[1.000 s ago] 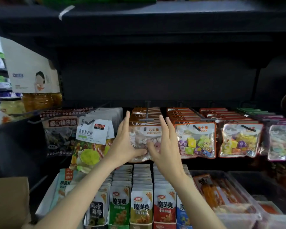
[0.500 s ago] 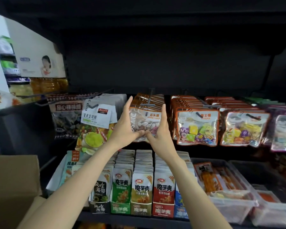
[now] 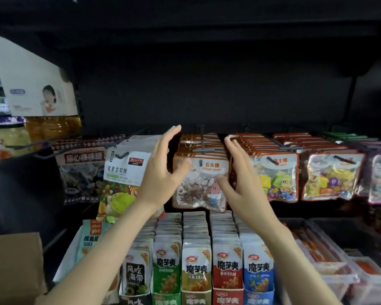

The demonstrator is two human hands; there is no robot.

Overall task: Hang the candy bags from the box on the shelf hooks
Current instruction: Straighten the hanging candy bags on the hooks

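Observation:
A row of stone candy bags [image 3: 201, 183] with orange edges and brown and white pieces hangs on a shelf hook [image 3: 204, 143] at the middle of the shelf. My left hand [image 3: 161, 172] is open at the left side of the front bag, fingers straight and thumb near the bag's edge. My right hand [image 3: 240, 179] is open at the bag's right side, its thumb touching the bag's lower right. Neither hand holds a bag. A cardboard box [image 3: 11, 267] shows at the lower left corner.
More hooks carry white soft-candy bags [image 3: 125, 166] on the left and colourful sugar bags [image 3: 277, 177] on the right. Below, display cartons hold rows of snack packets [image 3: 196, 267]. Clear bins [image 3: 339, 269] sit at the lower right. A dark shelf runs overhead.
Both hands have spread apart from the front of the stone candy bag to its two sides. The view has shifted slightly.

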